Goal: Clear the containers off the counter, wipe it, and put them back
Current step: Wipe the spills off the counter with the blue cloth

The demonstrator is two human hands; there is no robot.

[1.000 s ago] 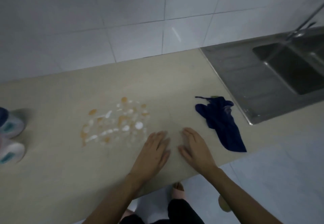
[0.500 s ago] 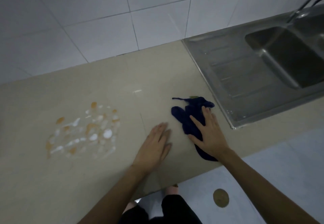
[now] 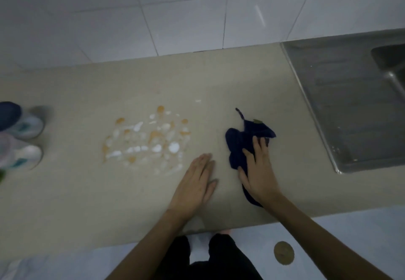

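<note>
A beige worktop [image 3: 65,203] runs left to right, with a stainless steel sink drainboard [image 3: 350,104] at its right end. White and orange splatters [image 3: 146,143] lie mid-worktop. The left hand [image 3: 195,185] rests flat and relaxed near the front edge. Just to its right, the right hand [image 3: 259,174] presses straight fingers on a crumpled dark blue cloth [image 3: 238,146]. Two white plastic containers [image 3: 24,126] (blurred) stand at the far left.

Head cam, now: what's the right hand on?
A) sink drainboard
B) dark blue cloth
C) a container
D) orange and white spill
B: the right hand lies on the dark blue cloth, which shows past its fingers and under its wrist. The orange and white spill sits apart, further left. The left hand rests flat on the counter between the two.
</note>
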